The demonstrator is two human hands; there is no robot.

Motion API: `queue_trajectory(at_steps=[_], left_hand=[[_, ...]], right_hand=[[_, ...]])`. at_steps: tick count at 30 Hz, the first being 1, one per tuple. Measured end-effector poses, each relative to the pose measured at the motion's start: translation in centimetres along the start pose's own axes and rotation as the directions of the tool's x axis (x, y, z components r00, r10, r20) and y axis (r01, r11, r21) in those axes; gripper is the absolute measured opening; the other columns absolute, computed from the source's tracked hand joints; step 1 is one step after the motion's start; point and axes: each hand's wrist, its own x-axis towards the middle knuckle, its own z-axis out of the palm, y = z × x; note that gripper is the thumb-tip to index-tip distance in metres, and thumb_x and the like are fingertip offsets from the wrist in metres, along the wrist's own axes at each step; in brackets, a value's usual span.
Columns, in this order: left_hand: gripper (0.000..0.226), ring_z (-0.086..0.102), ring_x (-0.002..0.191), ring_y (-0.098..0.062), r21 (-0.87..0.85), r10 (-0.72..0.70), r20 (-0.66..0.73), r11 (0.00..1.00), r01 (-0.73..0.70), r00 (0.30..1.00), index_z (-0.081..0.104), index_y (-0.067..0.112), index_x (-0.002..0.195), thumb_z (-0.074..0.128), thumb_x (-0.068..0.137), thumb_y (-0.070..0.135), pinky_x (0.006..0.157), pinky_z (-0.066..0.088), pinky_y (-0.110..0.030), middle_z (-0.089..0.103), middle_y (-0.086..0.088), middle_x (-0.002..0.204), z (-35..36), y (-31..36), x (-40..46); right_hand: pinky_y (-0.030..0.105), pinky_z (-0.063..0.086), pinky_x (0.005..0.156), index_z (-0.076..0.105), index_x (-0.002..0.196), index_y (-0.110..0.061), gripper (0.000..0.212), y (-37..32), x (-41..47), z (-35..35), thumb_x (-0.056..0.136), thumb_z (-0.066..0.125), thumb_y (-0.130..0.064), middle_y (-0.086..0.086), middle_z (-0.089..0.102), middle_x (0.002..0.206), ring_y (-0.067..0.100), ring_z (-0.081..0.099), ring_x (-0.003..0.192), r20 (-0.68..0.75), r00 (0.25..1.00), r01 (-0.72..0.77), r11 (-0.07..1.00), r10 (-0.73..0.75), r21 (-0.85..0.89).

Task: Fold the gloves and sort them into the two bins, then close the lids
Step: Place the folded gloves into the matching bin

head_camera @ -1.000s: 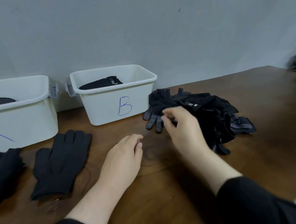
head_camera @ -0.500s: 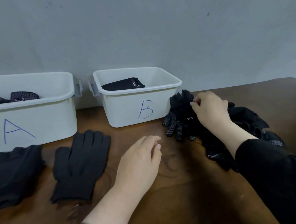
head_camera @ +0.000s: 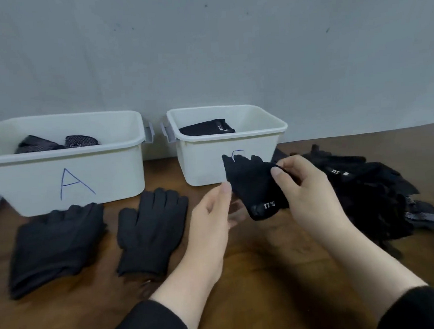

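My right hand (head_camera: 306,191) pinches a black glove (head_camera: 253,185) with a white logo on its cuff and holds it above the table in front of bin B (head_camera: 234,137). My left hand (head_camera: 210,218) is at the glove's left edge, thumb touching it, fingers under it. Bin A (head_camera: 63,149) stands at the left with dark folded gloves inside. Bin B holds a folded black glove. A heap of black gloves (head_camera: 372,192) lies at the right. A plain black glove (head_camera: 151,230) and a stack of black gloves (head_camera: 54,245) lie in front of bin A.
The wooden table (head_camera: 257,277) runs toward me between my forearms. A grey wall stands close behind the bins. Grey latches (head_camera: 157,132) jut from the bins' facing sides. No lids are in view.
My right hand has lifted one glove out of the heap and brought it left, in front of bin B. My left hand has risen from the table to meet it.
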Motion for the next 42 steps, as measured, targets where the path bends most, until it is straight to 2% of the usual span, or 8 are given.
queue_trajectory(at_steps=[8,14,18,21,24,28,36,42], left_hand=[[0.017,0.071,0.094,-0.01,0.21,0.131,-0.177,0.973,-0.093,0.975,0.072,0.027,0.104,0.057,0.101,0.022,0.088,0.059,-0.046,0.076,0.008,0.097,-1.4,1.9,-0.7],[0.05,0.059,0.122,0.001,0.225,0.076,0.233,0.966,-0.13,0.969,0.063,0.034,0.132,0.032,0.1,0.057,0.111,0.042,-0.033,0.068,0.017,0.125,-0.9,4.5,-2.0],[0.033,0.06,0.109,0.009,0.584,0.28,0.177,0.742,-0.329,0.944,0.064,0.036,0.125,0.041,0.103,0.045,0.097,0.049,-0.019,0.07,0.022,0.112,-3.3,4.3,-2.4],[0.034,0.05,0.116,0.008,0.866,0.249,0.3,0.334,-0.373,0.921,0.059,0.037,0.132,0.04,0.105,0.042,0.1,0.039,-0.013,0.061,0.024,0.124,-5.3,2.8,-3.9],[0.043,0.029,0.14,0.0,0.879,0.025,0.471,0.064,-0.472,0.882,0.045,0.035,0.148,0.036,0.106,0.044,0.12,0.019,-0.027,0.039,0.019,0.153,-5.8,0.6,-4.9],[0.045,0.024,0.146,-0.005,0.875,-0.003,0.483,0.019,-0.483,0.875,0.043,0.033,0.15,0.037,0.106,0.042,0.123,0.013,-0.034,0.034,0.014,0.158,-5.8,-0.2,-4.5],[0.033,0.051,0.12,-0.004,0.882,0.217,0.441,0.078,-0.466,0.871,0.063,0.03,0.129,0.04,0.105,0.035,0.107,0.035,-0.028,0.062,0.015,0.129,-6.6,0.4,-4.1],[0.027,0.055,0.09,-0.007,0.924,0.484,0.332,0.006,-0.382,0.81,0.069,0.026,0.103,0.047,0.1,0.041,0.086,0.042,-0.029,0.065,0.012,0.098,-11.0,3.3,-5.0]], right_hand=[[0.025,0.053,0.088,0.057,0.123,-0.037,0.033,1.0,-5.7,3.9,0.092,0.063,-0.045,-0.017,0.059,0.113,-0.001,0.059,0.103,0.076,0.997,0.022,1.0,-0.021,-0.01],[0.024,0.057,0.088,0.061,0.129,-0.031,0.034,-0.8,-5.1,4.5,0.096,0.067,-0.023,-0.013,0.072,0.115,0.004,0.068,0.108,0.105,0.988,-0.143,0.929,0.114,0.34],[0.039,0.063,0.069,0.067,0.117,-0.02,0.021,-0.2,-4.6,3.8,0.099,0.061,-0.011,0.002,0.075,0.108,0.022,0.075,0.09,0.202,0.906,-0.424,0.786,0.373,0.45],[0.026,0.052,0.078,0.045,0.147,-0.029,0.056,2.5,-5.3,3.5,0.096,0.066,-0.04,-0.011,0.062,0.121,0.014,0.064,0.102,0.155,0.941,-0.246,0.923,0.301,-0.297],[0.03,0.046,0.092,0.046,0.146,-0.027,0.059,3.5,-5.6,3.0,0.093,0.068,-0.042,-0.009,0.049,0.131,0.014,0.049,0.121,0.027,0.996,-0.061,0.898,0.081,-0.436],[0.025,0.047,0.084,0.072,0.102,-0.025,0.009,4.2,-5.9,3.5,0.094,0.068,-0.025,-0.017,0.058,0.106,0.007,0.057,0.099,0.22,0.959,0.254,0.885,-0.178,-0.39],[0.048,0.052,0.089,0.076,0.104,-0.02,0.016,4.1,-6.5,4.5,0.093,0.066,-0.027,-0.011,0.064,0.107,0.016,0.061,0.1,0.276,0.925,0.364,0.82,-0.262,-0.441],[0.028,0.046,0.099,0.075,0.109,-0.018,0.021,0.2,-9.1,7.0,0.096,0.06,-0.025,-0.008,0.064,0.115,0.008,0.057,0.111,0.301,0.827,0.552,0.788,-0.474,-0.275]])
